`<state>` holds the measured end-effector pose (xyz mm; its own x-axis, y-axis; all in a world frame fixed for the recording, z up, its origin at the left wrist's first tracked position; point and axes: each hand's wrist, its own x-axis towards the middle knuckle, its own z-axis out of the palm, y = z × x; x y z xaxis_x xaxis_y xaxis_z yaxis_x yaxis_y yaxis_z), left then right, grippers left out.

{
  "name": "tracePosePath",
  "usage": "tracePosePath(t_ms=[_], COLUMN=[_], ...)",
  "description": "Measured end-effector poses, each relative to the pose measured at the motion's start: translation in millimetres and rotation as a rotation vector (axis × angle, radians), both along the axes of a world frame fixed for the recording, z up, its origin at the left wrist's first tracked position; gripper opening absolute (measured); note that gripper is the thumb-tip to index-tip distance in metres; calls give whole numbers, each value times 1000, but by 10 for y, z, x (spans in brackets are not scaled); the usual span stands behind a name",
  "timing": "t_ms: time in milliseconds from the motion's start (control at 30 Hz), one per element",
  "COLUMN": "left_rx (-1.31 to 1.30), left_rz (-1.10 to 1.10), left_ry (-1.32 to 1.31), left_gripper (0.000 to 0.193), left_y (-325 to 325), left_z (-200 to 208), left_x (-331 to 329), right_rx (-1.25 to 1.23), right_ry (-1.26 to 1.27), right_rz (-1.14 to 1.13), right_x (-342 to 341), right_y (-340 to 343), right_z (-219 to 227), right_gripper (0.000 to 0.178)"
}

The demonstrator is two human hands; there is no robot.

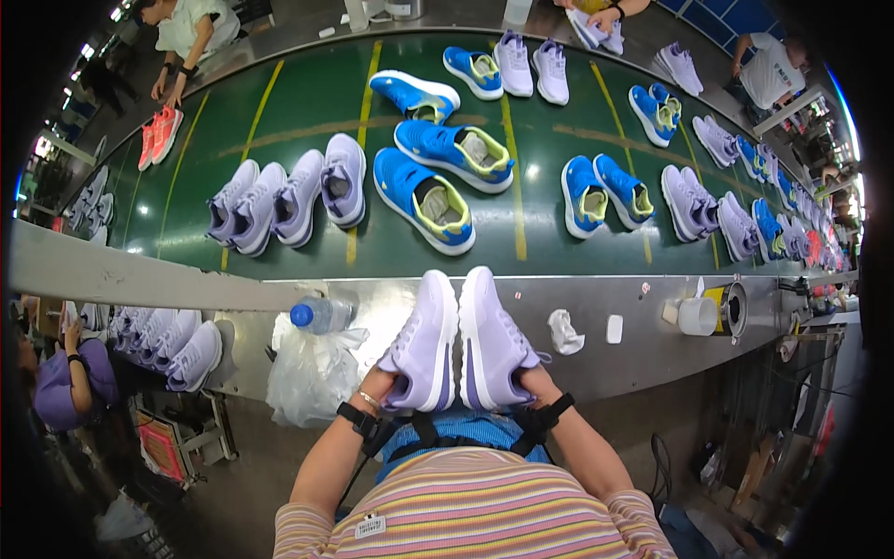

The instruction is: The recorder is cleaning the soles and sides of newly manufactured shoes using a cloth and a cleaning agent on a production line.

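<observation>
A pair of lavender sneakers with white soles is held up side by side at the steel ledge, toes pointing away from me and soles turned toward each other. My left hand [377, 385] reaches into the heel opening of the left lavender sneaker [417, 334]. The right lavender sneaker [491, 337] is held likewise by my right hand [537, 383], beside a loose lace end. The fingers of both hands are mostly hidden by the shoes. Just beyond stand blue sneakers [402, 186] with yellow-green linings, on the green conveyor belt [307, 93].
Several lavender sneakers [296, 197] stand left on the belt; more pairs line its right. The steel ledge [643, 317] holds a blue-capped bottle [321, 315], a plastic bag [312, 377], crumpled paper [564, 333] and a tin [731, 309]. A metal rail [140, 270] crosses at left. Other people stand around.
</observation>
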<state>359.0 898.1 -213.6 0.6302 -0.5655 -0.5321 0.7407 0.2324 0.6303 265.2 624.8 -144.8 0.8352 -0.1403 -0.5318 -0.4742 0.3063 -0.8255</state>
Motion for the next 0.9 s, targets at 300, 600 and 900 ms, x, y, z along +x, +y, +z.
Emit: tracePosePath(t_ms=[300, 600, 900], left_rx=[-82, 132, 589], left_rz=[-20, -154, -168], left_ry=[-9, -424, -1070], left_gripper=[45, 53, 78], left_y=[172, 260, 267], left_z=[444, 729, 1074], left_x=[103, 253, 272], right_rx=[94, -209, -828], right_ry=[58, -284, -461], right_rz=[44, 190, 154], right_x=[-15, 105, 111], right_y=[-77, -68, 158], right_z=[150, 353, 660], right_gripper=[38, 60, 65])
